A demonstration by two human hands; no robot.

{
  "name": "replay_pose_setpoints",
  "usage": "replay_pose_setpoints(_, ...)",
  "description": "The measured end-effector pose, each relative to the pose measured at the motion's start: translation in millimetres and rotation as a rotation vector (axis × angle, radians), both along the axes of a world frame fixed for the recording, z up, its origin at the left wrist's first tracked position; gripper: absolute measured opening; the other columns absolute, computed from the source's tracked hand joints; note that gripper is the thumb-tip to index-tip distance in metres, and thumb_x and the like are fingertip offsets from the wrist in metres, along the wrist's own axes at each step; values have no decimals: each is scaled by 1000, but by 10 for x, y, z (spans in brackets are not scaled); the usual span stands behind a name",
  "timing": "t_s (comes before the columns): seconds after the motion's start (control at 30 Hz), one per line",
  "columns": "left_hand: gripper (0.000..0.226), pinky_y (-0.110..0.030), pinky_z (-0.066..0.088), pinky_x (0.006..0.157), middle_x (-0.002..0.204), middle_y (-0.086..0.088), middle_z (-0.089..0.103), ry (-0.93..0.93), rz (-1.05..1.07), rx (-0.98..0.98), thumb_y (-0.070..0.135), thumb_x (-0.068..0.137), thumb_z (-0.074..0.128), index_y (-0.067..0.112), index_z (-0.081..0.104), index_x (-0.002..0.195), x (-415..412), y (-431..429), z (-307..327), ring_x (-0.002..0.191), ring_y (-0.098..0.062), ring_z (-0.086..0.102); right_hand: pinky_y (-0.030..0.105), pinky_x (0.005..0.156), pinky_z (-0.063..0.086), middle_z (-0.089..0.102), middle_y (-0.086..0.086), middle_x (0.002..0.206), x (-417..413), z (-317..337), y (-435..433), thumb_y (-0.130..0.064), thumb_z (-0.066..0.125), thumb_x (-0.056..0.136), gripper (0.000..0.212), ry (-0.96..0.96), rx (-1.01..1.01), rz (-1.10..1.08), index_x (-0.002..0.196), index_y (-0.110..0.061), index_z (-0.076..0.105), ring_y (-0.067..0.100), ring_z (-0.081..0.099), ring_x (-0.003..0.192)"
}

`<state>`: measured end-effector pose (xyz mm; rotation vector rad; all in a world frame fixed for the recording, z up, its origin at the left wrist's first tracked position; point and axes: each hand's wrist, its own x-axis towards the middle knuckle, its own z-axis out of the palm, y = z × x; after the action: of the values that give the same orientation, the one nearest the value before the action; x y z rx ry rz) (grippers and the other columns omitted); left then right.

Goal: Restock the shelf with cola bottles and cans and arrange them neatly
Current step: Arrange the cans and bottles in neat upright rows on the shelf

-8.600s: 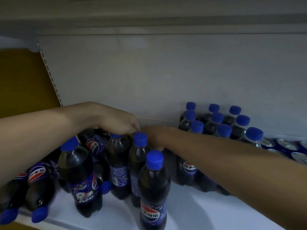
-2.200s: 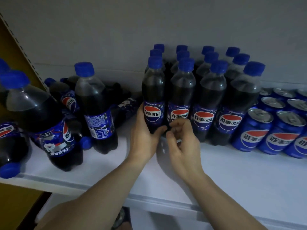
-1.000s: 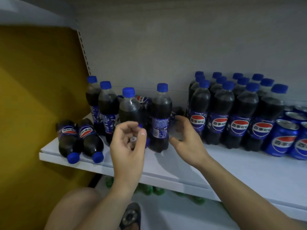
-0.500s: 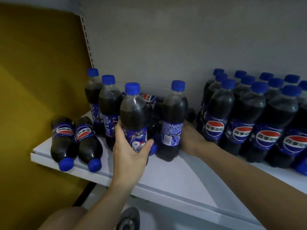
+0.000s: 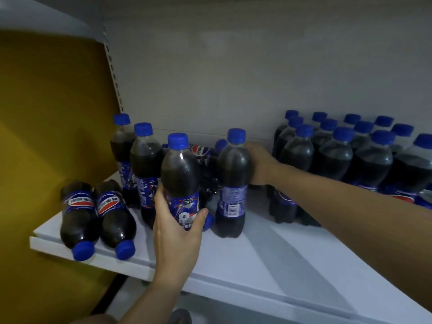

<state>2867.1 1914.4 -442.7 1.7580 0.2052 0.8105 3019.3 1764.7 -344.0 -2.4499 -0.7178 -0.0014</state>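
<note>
Dark cola in clear plastic with blue caps is all the stock here, and it stands on the white metal shelf [image 5: 233, 265]. My landmark is the neat block of upright blue-capped cola bottles [image 5: 336, 150].

Well left of the block, the left hand [image 5: 177, 232] has its fingers and thumb curled round the label of an upright starry-label cola bottle [image 5: 180, 174]. Between that one and the block, the right hand [image 5: 259, 164] lies against the shoulder of an upright cola bottle with small print on its label [image 5: 233, 183]. Its fingers are hidden behind, so I cannot tell if they grip.

The danger, I judge, is farthest left of the block. Two cola bottles lying on their sides [image 5: 77, 213] reach the shelf's front edge with their caps, and I see no rail there, so a knock could roll them off. The right forearm crosses just in front of the block's first row, and a careless pull back may tip a bottle there.

For moving there is bare shelf in front of the block and in the gap just left of it. I think this is enough to slide both bottles over.
</note>
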Motion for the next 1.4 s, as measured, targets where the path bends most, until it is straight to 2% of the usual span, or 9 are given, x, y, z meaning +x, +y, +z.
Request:
replay_pose_setpoints(0.13, 93, -48, 51, 102, 137, 7, 57, -6, 0, 1, 12, 76, 85, 33, 32, 149, 3, -43, 6, 123, -14, 57, 42, 97, 51, 63, 14, 116, 92, 68, 45, -12, 71, 87, 56, -28, 109, -133, 136, -17, 44, 32, 61, 106)
replay_pose_setpoints(0.27, 97, -42, 49, 105, 141, 10, 53, -12, -18, 4, 12, 76, 85, 36, 29, 151, -22, -20, 16, 127, -10, 54, 38, 89, 52, 58, -2, 98, 113, 267, 22, -12, 73, 85, 74, 38, 274, -165, 145, -28, 32, 17, 59, 88)
replay_pose_setpoints(0.53, 98, -24, 50, 102, 141, 18, 52, -114, -64, -73, 3, 76, 83, 37, 31, 152, -91, -33, 60, 128, 1, 52, 32, 82, 43, 47, 0, 116, 152, 554, -56, -10, 73, 87, 84, -128, -98, -128, 153, -26, 24, 21, 54, 98)
replay_pose_setpoints(0.7, 98, -3, 33, 103, 151, 12, 41, -222, -17, 11, 5, 80, 80, 29, 24, 156, -162, -37, 368, 138, 7, 38, 46, 87, 57, 58, 11, 121, 157, 881, -46, -19, 64, 95, 50, -117, -513, -44, 140, -16, 44, 29, 62, 98)
replay_pose_setpoints(0.9, 41, -38, 44, 105, 130, -2, 57, -554, 26, 605, 15, 89, 65, 10, 59, 129, -87, -88, 1369, 126, -19, 52, 36, 75, 51, 67, 14, 109, 114, 1173, -34, -42, 49, 102, 42, -250, -750, -45, 113, -6, 66, 28, 64, 94)
replay_pose_setpoints(1.03, 24, -38, 47, 85, 103, 3, 66, -156, -388, 1184, 40, 96, 50, 23, 63, 105, 377, -220, 2068, 97, -20, 61, 34, 82, 53, 64, 11, 106, 106, 1240, -97, -38, 53, 101, 36, -197, -718, -10, 112, -5, 61, 26, 63, 91)
replay_pose_setpoints(1.13, 34, -43, 50, 85, 102, 4, 65, 241, -587, 1509, 58, 96, 48, 29, 65, 101, 754, -226, 2218, 90, -18, 61, 29, 62, 48, 66, 8, 87, 217, 1266, -110, -31, 56, 100, 29, -199, -840, -80, 94, -5, 65, 20, 58, 66)
replay_pose_setpoints(1.27, 26, -40, 52, 93, 107, 15, 69, 433, -816, 1347, 55, 95, 56, 37, 66, 111, 953, -86, 2147, 98, -9, 65, 29, 58, 51, 68, 8, 81, 350, 1291, -164, -58, 50, 99, 54, -168, -902, -115, 88, -7, 65, 21, 63, 65)
replay_pose_setpoints(1.4, 33, -25, 51, 90, 117, 18, 64, 452, -887, 1238, 44, 96, 62, 40, 55, 129, 981, -33, 2044, 102, -4, 63, 34, 70, 62, 72, 11, 96, 474, 1377, -294, -33, 80, 85, 25, 36, -680, 95, 101, -19, 66, 24, 73, 79)
